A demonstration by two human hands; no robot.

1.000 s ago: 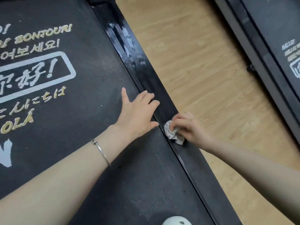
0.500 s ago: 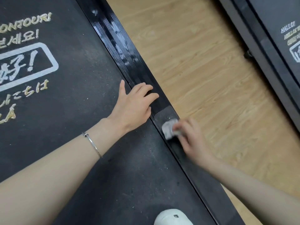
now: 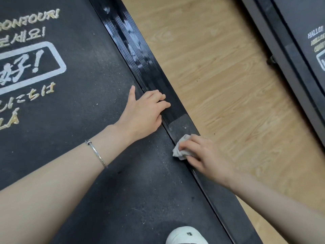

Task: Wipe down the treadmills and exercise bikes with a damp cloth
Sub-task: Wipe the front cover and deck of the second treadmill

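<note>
A black treadmill belt [image 3: 84, 106] with printed greetings fills the left of the head view. Its glossy black side rail [image 3: 140, 55] runs diagonally along the belt's right edge and shines wet further up. My left hand [image 3: 142, 113] lies flat on the belt's edge, fingers spread onto the rail, holding nothing. My right hand [image 3: 202, 152] presses a crumpled white cloth [image 3: 179, 150] onto the rail, just below a dull grey patch [image 3: 181, 124].
Light wooden floor [image 3: 219, 85] lies right of the rail. A second treadmill [image 3: 299, 41] stands at the far right. The toe of a white shoe [image 3: 186, 235] rests on the belt at the bottom edge. A thin silver bangle circles my left wrist.
My right hand has slid the cloth a little down the rail toward me, uncovering the dull grey patch. My left hand has stayed planted on the belt's edge.
</note>
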